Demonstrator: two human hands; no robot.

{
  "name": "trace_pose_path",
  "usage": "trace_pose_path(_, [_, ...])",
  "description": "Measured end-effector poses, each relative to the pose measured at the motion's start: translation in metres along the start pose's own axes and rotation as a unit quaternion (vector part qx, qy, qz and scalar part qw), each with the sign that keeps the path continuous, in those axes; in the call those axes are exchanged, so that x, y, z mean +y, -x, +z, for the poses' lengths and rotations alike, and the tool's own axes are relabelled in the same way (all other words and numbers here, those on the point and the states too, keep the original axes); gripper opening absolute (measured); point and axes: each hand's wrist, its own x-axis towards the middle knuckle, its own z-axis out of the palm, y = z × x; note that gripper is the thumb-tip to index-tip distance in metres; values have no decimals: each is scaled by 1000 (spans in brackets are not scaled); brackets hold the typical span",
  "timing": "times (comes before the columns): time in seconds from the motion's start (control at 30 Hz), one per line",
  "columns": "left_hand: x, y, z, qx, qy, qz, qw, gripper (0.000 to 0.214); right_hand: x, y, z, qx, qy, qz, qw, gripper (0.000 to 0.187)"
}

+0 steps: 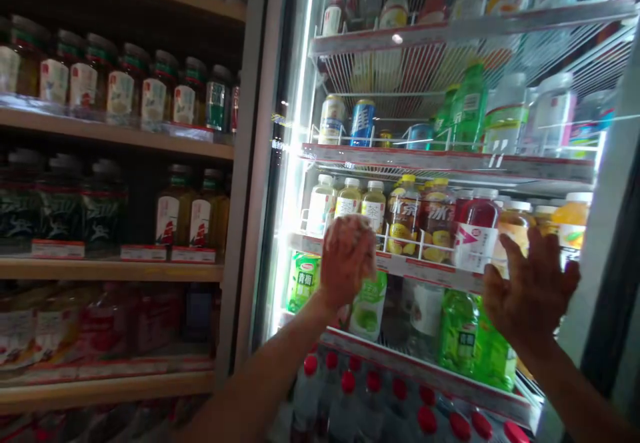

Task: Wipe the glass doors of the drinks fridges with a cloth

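My left hand [340,271] is closed on a crumpled, pinkish-white cloth [356,231], raised before the lit drinks cooler; it is slightly blurred. Behind the cloth stand pale tea bottles [349,197] on the middle shelf. To the right, my right hand [530,289] is held up with its fingers spread and nothing in it. Reflections suggest a glass door [497,153] in front of the shelves; I cannot tell whether either hand touches it. Past my right fingers show a red drink bottle [477,229] and an orange juice bottle [575,219].
Green bottles [459,329] line the lower cooler shelf, and red-capped bottles [349,383] stand below. An upright frame [253,163] divides the cooler from wooden shelves [115,269] of jars and packets at left. Cans [363,123] and more bottles fill the upper racks.
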Motion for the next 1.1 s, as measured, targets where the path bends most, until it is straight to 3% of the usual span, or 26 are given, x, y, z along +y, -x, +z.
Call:
trace_pose_path(0.07, [21,1,7,-31,25,69,997,43,2,0,-1,-4,-10,-7,1000,58])
trace_pose_path(0.13, [13,4,4,-33,25,73,996,42,2,1,-4,-13,-15,-16,1000,56])
trace_pose_path(0.27, [-46,4,-14,35,-38,-87,995,46,-1,5,-6,-17,-8,-21,1000,55])
trace_pose_path(0.33, [-53,1,-17,64,-62,-158,983,46,-5,7,-5,-17,-3,-8,1000,55])
trace_pose_path(0.4, [-31,-2,-11,59,-45,-147,986,45,-11,10,-3,-27,5,11,1000,57])
trace_pose_path(0.53, [44,6,5,-39,35,29,998,43,-16,15,-2,-33,20,24,999,57])
trace_pose_path(0.6, [55,19,5,-65,44,66,995,41,-15,17,-4,-34,15,16,999,56])
trace_pose_path(0.7, [19,48,-12,-48,24,24,998,45,-13,19,-7,-44,2,8,999,55])
trace_pose_path(0.8, [-32,74,-33,-10,-41,-112,993,53,-13,22,-6,-37,-4,11,999,55])
trace_pose_path(0.87, [-42,82,-39,6,-68,-200,977,55,-15,24,-4,-25,-1,15,1000,56])
trace_pose_path(0.9, [-38,83,-38,7,-67,-219,973,54,-17,25,-4,-19,1,16,1000,56])
trace_pose_path(0.97, [-13,84,-30,0,-40,-192,981,53,-21,28,-3,-16,5,24,1000,56])
trace_pose_path(1.1, [37,91,-17,-28,27,-33,999,45,-26,34,-6,-14,11,23,1000,54])
